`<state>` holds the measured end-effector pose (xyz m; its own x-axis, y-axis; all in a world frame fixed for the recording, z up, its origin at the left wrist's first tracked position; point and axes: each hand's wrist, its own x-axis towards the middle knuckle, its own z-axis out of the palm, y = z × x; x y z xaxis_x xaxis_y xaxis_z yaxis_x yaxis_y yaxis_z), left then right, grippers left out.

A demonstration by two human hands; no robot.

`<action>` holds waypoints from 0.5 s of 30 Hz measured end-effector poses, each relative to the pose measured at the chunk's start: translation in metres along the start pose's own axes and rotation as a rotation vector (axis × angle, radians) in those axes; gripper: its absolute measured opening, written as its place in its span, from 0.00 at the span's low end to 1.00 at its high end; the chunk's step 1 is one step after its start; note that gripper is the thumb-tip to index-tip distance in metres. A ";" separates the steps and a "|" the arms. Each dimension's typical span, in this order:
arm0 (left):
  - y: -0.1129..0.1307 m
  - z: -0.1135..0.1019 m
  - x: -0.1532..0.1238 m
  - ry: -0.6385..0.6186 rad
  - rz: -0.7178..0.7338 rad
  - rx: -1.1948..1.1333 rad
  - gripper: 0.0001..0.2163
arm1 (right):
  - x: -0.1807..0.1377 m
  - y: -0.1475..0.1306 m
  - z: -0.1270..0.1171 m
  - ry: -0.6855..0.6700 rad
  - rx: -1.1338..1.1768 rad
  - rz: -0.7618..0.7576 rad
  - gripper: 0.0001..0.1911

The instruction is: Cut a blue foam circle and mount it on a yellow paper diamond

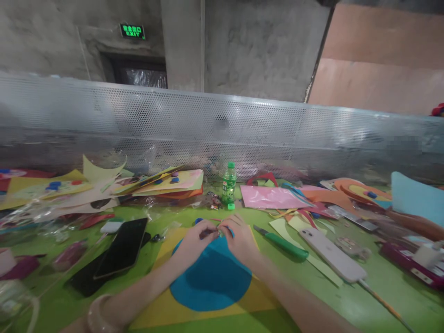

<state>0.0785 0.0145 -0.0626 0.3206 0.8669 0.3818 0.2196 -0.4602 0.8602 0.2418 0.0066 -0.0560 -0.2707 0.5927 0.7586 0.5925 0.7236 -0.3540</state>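
Observation:
My left hand and my right hand meet above the far edge of a blue paper circle. Fingertips of both are pinched close together; whatever they hold is too small and too covered to name. Under the circle lies a yellow sheet on the green tabletop. A small blue piece shows just beyond my left hand. To the right of my right hand rests a green-handled knife with its blade pointing toward the sheet.
A green bottle stands beyond my hands, its matching cap-like piece in front. Left lie a black phone and paper piles; right, a white phone on a cable, paper strips and a purple power strip. A perforated metal panel closes the back.

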 end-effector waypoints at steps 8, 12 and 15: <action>-0.001 0.000 -0.001 0.012 -0.015 0.037 0.07 | 0.000 0.002 0.003 -0.007 -0.035 -0.047 0.10; 0.000 0.000 -0.001 0.018 -0.023 0.058 0.07 | -0.001 0.002 0.003 -0.018 -0.036 -0.030 0.10; 0.002 0.000 -0.001 0.017 -0.024 0.055 0.07 | -0.001 0.002 0.004 -0.023 -0.036 -0.014 0.09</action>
<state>0.0791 0.0128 -0.0609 0.2993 0.8806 0.3673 0.2775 -0.4487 0.8495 0.2405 0.0088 -0.0601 -0.2959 0.5908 0.7506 0.6153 0.7189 -0.3233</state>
